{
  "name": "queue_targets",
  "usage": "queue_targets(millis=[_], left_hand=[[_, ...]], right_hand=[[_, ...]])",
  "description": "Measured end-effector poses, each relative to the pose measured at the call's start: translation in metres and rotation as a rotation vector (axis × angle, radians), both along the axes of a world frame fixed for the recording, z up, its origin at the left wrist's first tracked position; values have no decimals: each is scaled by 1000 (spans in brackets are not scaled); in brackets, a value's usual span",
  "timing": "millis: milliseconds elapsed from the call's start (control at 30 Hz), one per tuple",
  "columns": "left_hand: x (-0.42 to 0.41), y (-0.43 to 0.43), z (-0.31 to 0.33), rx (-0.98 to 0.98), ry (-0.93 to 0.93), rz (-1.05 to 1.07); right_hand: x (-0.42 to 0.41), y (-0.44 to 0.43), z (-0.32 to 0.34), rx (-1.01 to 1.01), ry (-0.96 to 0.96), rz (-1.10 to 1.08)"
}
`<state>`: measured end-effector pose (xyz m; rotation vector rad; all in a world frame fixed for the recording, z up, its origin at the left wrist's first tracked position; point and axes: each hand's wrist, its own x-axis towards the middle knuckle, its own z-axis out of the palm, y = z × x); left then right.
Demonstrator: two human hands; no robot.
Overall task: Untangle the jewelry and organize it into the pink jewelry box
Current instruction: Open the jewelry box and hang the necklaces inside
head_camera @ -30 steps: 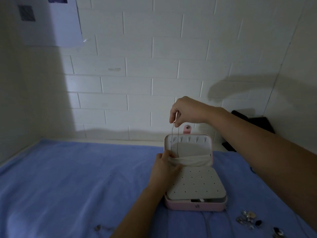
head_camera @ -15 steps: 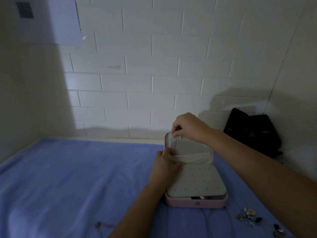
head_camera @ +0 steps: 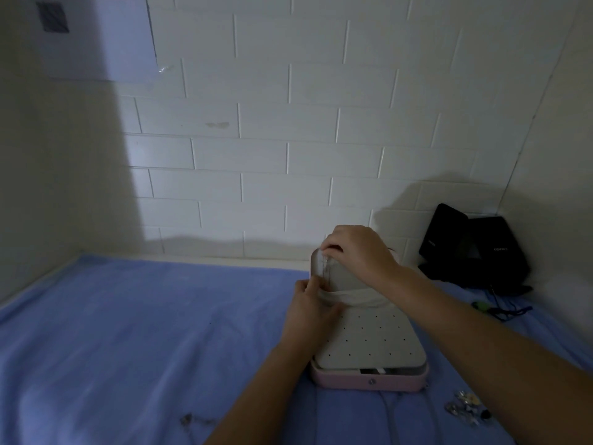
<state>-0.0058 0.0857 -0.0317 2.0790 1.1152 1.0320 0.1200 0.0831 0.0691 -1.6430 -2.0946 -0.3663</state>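
Right hand [head_camera: 359, 252] is down at the lid's top left corner, fingers [head_camera: 332, 248] curled tight, pinching the thin chain [head_camera: 325, 268] at the rim. Left hand [head_camera: 313, 311] grips the lid's fabric pocket [head_camera: 353, 300], fingers [head_camera: 308, 285] bunched on its edge. The pink jewelry box [head_camera: 369, 382] sits open on the blue cloth [head_camera: 128, 332]. A second ago that right hand was high above the box, chain dangling; it has dropped to the lid.

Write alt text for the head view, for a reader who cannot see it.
A person's right hand pinches a thin chain at the raised lid of the pink jewelry box; the left hand holds the lid's fabric pocket. Loose jewelry lies on the blue cloth.
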Motion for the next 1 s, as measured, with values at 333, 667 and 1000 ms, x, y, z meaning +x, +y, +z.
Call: queue_targets(millis=[333, 667, 1000], left_hand=[[1, 0, -1, -1, -2, -2], [1, 1, -1, -15, 16, 7], [2, 2, -1, -38, -37, -8]], right_hand=[[7, 6, -16, 258, -120, 94], [8, 11, -38, 172, -181, -43], [-5, 3, -29, -33, -278, -94]])
